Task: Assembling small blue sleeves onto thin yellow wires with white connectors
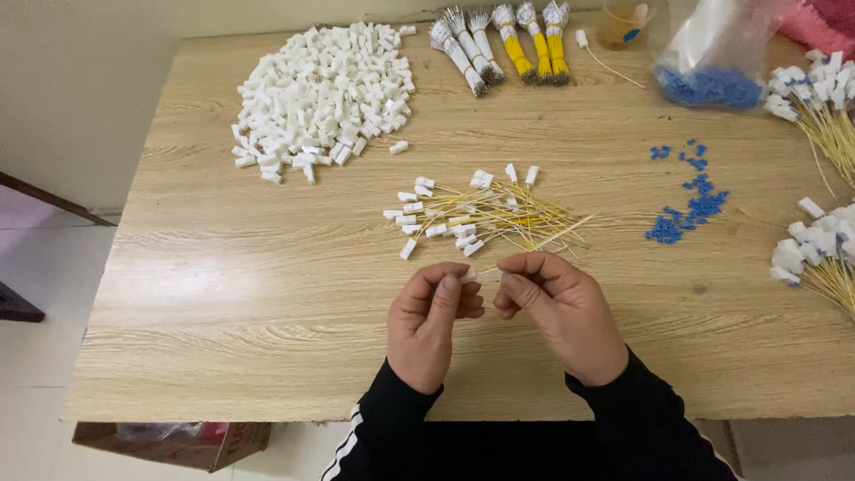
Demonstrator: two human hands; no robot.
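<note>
Soft, even light falls from above on the wooden table, bright without harsh glare. The left hand and right hand cast only faint shadows just beneath them. Focus is sharp around the hands. Farther out, the table's edges bow with wide-angle distortion.

A small white connector is pinched between the fingertips of the left hand and right hand, mostly hidden by them; its wire is too thin to follow. Wired-connector bunches and a pink object are cut by the right edge. A cardboard box lies partly hidden under the table.
</note>
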